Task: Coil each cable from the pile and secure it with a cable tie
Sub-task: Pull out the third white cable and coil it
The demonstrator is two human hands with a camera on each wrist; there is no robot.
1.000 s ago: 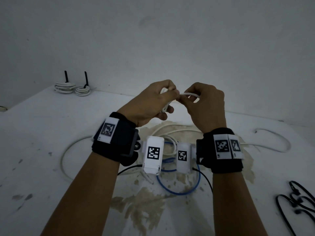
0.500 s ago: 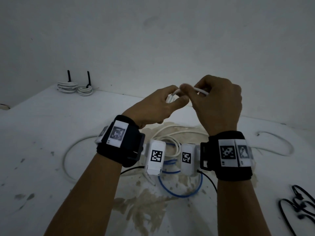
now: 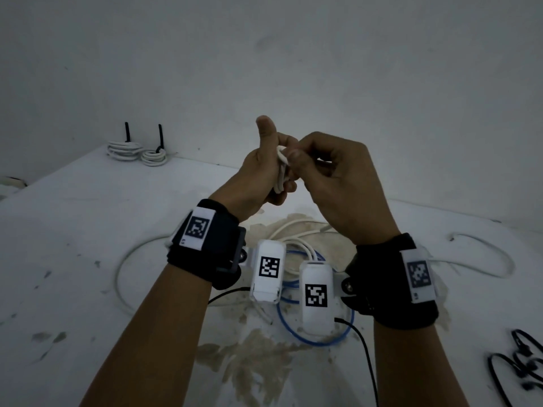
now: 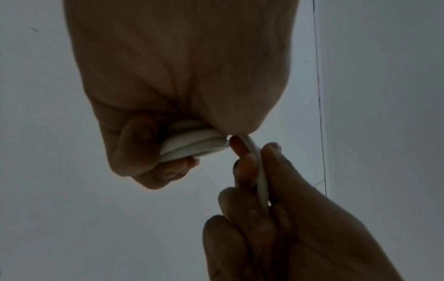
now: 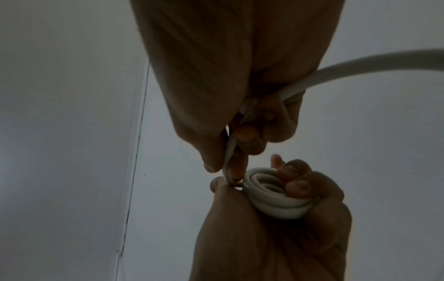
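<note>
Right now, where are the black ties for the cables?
In the head view the black cable ties lie loose on the table at the bottom right edge, to the right of the right hand and its wristband.

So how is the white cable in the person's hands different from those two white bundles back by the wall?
The held cable is only partly coiled, its tail trailing loose; the two bundles are fully wound. It has no tie; each bundle has a black one sticking up. It is lifted; they rest on the table. All are white.

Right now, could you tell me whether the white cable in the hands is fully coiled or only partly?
Partly coiled. The left hand grips a few stacked loops of the white cable, while the right hand pinches an uncoiled length.
</note>
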